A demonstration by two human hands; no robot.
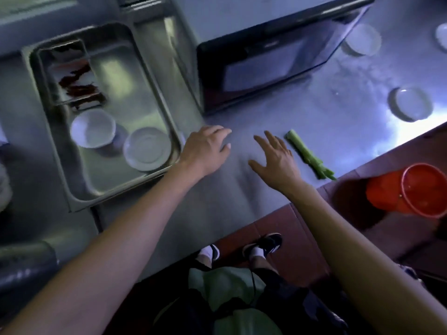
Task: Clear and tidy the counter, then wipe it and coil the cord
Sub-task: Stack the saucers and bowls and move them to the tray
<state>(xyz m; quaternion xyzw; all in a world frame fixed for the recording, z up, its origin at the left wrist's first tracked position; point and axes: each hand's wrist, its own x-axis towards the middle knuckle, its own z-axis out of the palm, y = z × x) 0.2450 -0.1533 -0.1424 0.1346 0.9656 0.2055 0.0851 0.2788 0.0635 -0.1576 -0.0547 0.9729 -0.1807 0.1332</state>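
Note:
Both hands hover over the steel counter (242,204) in front of the black microwave (268,61). My left hand (205,148) is empty, fingers loosely bent, just right of the steel tray (79,189). My right hand (273,158) is open with fingers spread, holding nothing. A green vegetable stalk (308,154) lies on the counter just right of my right hand, close to the front edge. The tray holds a white bowl (93,128), a white saucer (146,148) and a smaller tray of dried red chillies (77,81). No cord or cloth is visible.
A clear glass dish (411,103) sits on the counter at right, and two more white dishes (362,38) lie behind the microwave. A red bucket (408,189) stands on the floor below the counter edge. My feet and a green bag (225,286) are below.

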